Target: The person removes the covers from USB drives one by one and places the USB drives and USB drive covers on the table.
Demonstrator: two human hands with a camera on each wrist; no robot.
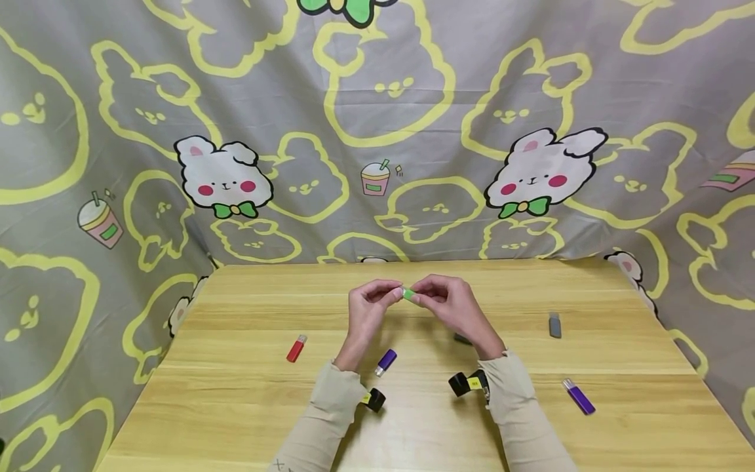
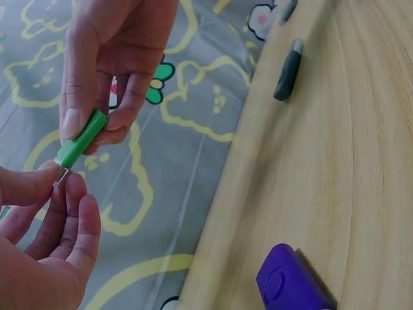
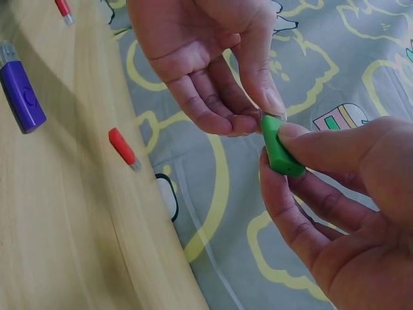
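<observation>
A small green USB flash drive (image 1: 408, 294) is held up above the far part of the table between both hands. The left hand (image 1: 370, 308) pinches its shiny, clear-looking plug end (image 2: 61, 175) between thumb and fingers. The green body is gripped by the right hand (image 1: 451, 303), thumb on one side and fingers on the other. In the right wrist view the thumb of the right hand (image 3: 342, 187) lies along the green body (image 3: 281, 152), while the left hand's (image 3: 213, 64) fingertips cover most of the plug end.
On the wooden table (image 1: 236, 413) lie a red flash drive (image 1: 297, 349), purple flash drives (image 1: 386, 362) (image 1: 579, 396) and a grey one (image 1: 554, 326). A dark drive (image 1: 463, 339) is partly hidden by the right arm. Another red drive (image 3: 122, 148) shows in the right wrist view. Patterned cloth (image 1: 413, 216) hangs behind.
</observation>
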